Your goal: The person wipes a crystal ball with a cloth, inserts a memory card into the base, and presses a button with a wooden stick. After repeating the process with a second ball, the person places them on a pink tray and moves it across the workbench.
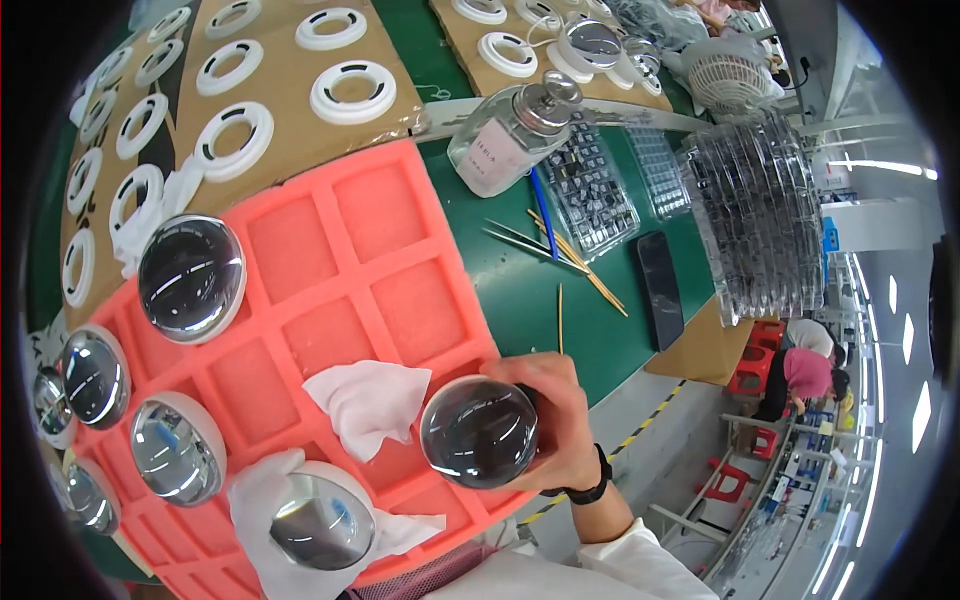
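A: Where is the dark glass dome (478,432)?
B: At the near edge of the red foam tray (330,240), with the right hand (560,420) fingers wrapped round it.
A: And the left hand (262,492)?
B: Wrapped in white cloth, cupping another dome (320,520). Empty pockets lie beyond; a pink-labelled bottle (510,140) stands on the green bench (520,290).

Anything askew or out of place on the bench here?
Mostly tidy. A crumpled white cloth lies loose across the pink foam tray, over its cells rather than in one. Thin wooden sticks lie scattered at angles on the green mat. The right hand holds a glass dome lens; no visible damage.
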Motion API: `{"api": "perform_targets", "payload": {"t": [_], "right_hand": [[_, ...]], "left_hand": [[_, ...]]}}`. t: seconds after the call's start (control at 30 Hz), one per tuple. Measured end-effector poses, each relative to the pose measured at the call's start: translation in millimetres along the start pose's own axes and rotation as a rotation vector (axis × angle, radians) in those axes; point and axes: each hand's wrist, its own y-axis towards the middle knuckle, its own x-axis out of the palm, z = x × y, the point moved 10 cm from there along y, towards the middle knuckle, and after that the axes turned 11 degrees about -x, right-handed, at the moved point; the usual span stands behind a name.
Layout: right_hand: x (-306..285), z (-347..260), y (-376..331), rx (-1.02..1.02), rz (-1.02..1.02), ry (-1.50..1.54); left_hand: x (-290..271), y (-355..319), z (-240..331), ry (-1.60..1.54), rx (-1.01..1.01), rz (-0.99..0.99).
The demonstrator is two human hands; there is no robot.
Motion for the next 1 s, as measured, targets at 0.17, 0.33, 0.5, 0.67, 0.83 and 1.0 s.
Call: {"api": "perform_targets", "payload": {"t": [0.17,0.33,0.5,0.67,0.83,1.0], "right_hand": [[-1,4,-5,0.004,0.003,0.032],[2,6,0,0.024,-0.037,0.023],[-3,1,-2,-0.017,0.033,-0.08],[-2,5,-11,0.004,0.077,-0.031],[1,1,-4,0.022,0.071,-0.031],[4,2,-5,0.038,0.06,-0.043]], "left_hand": [[7,4,8,0.146,0.046,-0.048],[1,7,14,0.252,0.014,-0.024],[0,14,13,0.192,0.009,-0.038],[-1,15,9,0.055,0.067,0.027],[-10,14,13,0.006,0.081,0.094],[-10,14,11,0.013,0.074,0.059]]}}
